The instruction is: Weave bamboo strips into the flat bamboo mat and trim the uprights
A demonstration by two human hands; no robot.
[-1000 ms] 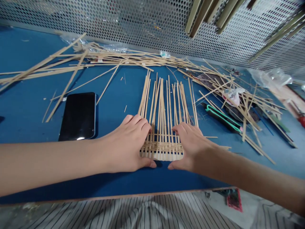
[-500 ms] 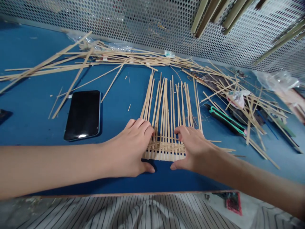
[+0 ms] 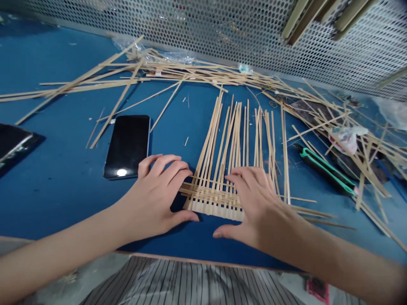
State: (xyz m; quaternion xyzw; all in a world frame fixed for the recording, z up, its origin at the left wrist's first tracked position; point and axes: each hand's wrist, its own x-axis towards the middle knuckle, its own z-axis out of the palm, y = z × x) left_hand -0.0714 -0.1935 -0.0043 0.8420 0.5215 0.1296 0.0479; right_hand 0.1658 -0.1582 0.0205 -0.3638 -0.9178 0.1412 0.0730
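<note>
A flat weave of thin bamboo strips (image 3: 212, 200) lies on the blue table, with a dense woven band at the near end and long loose strips fanning away from me. My left hand (image 3: 159, 190) rests against its left edge, fingers spread and thumb just below the near corner, holding nothing. My right hand (image 3: 254, 203) lies over the right part of the woven band, fingers apart and thumb off the near edge. This hand hides part of the weave.
A black smartphone (image 3: 127, 146) lies left of my left hand. A dark tablet (image 3: 12, 146) sits at the left edge. Loose bamboo strips (image 3: 197, 72) cover the back, and a green-handled utility knife (image 3: 324, 171) lies right. A perforated metal screen (image 3: 190, 25) stands behind.
The view has swung, shifting the table and phone rightward. The weave now sits at a slight angle, its strips leaning more. My right hand lies further over the weave, and a dark tablet has come into view.
</note>
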